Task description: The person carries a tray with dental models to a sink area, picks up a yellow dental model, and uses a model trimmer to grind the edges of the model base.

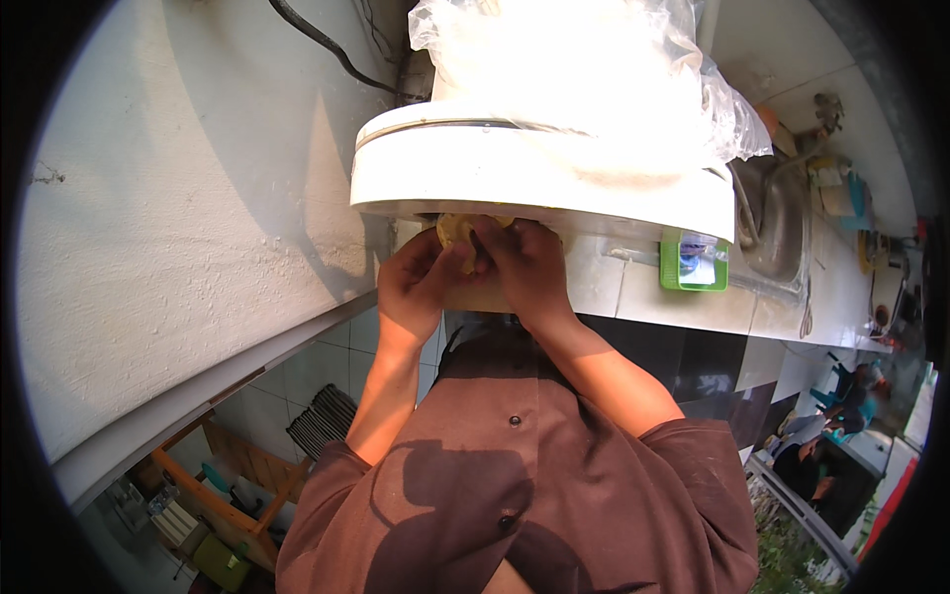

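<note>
Both my hands are together under the front edge of a large white rounded appliance [554, 168]. Between them is a soft-looking, pale yellow piece [453, 230] that resembles dough; its exact kind is hard to make out. My left hand [414, 282] grips its left side, fingers curled and thumb pointing inward. From the right, my right hand [531, 269] pinches the same piece with thumb and fingers close to the left thumb. The appliance's rim partly hides the piece and the fingertips.
Clear plastic sheeting [737, 119] covers the glaring top of the appliance. A green basket [681, 267] stands on the tiled counter [633, 292], with a metal sink [787, 233] further right. A white wall [198, 228] rises close on my left. People [811, 455] are at the lower right.
</note>
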{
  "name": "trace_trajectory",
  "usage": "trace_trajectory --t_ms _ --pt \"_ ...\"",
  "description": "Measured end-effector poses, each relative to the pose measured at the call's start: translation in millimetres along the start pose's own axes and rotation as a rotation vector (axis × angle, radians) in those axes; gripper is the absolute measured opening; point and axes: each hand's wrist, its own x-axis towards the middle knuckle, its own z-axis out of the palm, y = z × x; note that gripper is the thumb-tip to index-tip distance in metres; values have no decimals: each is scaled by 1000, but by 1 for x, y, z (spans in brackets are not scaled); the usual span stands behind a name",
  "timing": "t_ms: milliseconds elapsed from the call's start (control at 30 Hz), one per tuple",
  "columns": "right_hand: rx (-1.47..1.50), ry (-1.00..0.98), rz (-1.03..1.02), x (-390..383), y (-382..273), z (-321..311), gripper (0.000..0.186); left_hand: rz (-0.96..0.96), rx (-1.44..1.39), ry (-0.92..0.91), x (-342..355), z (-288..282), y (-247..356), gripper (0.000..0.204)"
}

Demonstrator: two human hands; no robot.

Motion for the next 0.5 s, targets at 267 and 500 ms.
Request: trace_trajectory --t_ms 267,500 --pt "-29 20 25 0 -6 3 35 -5 -20 30 -3 2 3 19" --pt "37 26 6 1 -3 5 33 -12 -28 22 -2 2 3 19"
